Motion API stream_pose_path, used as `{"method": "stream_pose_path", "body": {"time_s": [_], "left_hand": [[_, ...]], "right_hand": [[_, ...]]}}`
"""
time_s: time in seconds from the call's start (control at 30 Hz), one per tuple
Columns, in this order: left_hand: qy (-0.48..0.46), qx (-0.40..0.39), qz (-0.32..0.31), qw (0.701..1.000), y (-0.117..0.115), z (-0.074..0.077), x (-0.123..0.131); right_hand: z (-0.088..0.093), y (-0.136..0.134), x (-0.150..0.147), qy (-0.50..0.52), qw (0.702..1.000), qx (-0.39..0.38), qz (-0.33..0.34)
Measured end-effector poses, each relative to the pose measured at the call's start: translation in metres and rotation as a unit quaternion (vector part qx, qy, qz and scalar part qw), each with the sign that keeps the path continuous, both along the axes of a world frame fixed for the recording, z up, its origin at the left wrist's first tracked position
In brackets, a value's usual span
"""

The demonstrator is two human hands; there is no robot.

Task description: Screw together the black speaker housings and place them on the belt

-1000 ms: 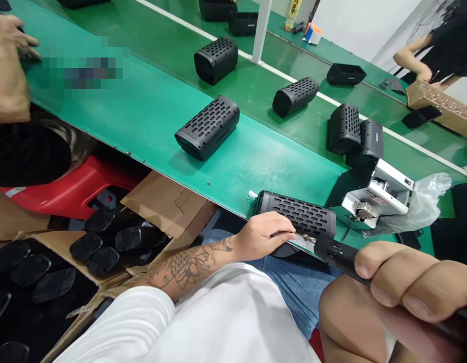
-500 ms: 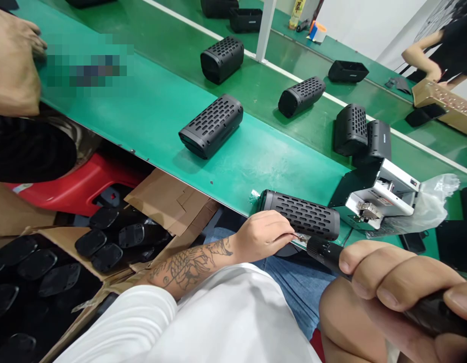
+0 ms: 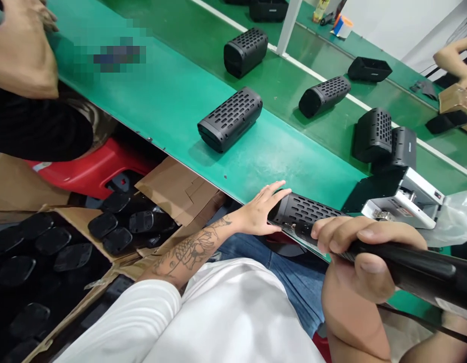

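Observation:
A black speaker housing (image 3: 312, 207) with slotted holes lies on its side at the near edge of the green bench. My left hand (image 3: 258, 212) is against its left end, fingers and thumb spread apart around that end. My right hand (image 3: 362, 247) is wrapped around a black electric screwdriver (image 3: 418, 267). The screwdriver's front end points left at the housing's near side, close to my left thumb. Whether its tip touches a screw is too small to tell. My right fingers partly cover the housing's right end.
Another housing (image 3: 231, 118) lies further along the green bench (image 3: 173, 96), with several more behind. A white-and-black machine (image 3: 403, 201) and a plastic bag (image 3: 458, 217) stand right. A carton (image 3: 78, 222) of black parts sits lower left, beside a red stool (image 3: 93, 169). Co-workers' arms (image 3: 25, 55) show left and far right.
My left hand has moved from the screwdriver's tip to the housing's left end, and its fingers have spread. My right hand has brought the screwdriver left to the housing's near side. The view has shifted.

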State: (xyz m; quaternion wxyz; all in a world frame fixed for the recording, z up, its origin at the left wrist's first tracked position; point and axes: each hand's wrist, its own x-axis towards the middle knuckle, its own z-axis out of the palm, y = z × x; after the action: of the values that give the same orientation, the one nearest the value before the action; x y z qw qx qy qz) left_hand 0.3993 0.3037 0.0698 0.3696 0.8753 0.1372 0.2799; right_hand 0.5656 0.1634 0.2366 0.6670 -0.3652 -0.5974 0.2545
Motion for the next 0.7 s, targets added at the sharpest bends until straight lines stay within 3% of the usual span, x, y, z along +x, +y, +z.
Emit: {"method": "stream_pose_path", "body": {"time_s": [0.23,0.43,0.57,0.7], "left_hand": [[-0.055,-0.085,-0.044,0.994,0.012,-0.009,0.005],[-0.099,-0.032,-0.048,0.993,0.021,-0.019,0.009],[-0.117,0.019,-0.043,0.992,0.025,-0.024,0.012],[-0.137,0.042,-0.042,0.989,0.027,-0.026,0.013]], "right_hand": [[-0.011,0.026,-0.006,-0.046,0.997,0.024,0.053],[-0.012,0.025,-0.006,-0.062,0.994,0.004,0.092],[-0.008,0.023,-0.009,-0.070,0.994,-0.032,0.080],[-0.008,0.028,-0.014,-0.131,0.986,-0.041,0.091]]}}
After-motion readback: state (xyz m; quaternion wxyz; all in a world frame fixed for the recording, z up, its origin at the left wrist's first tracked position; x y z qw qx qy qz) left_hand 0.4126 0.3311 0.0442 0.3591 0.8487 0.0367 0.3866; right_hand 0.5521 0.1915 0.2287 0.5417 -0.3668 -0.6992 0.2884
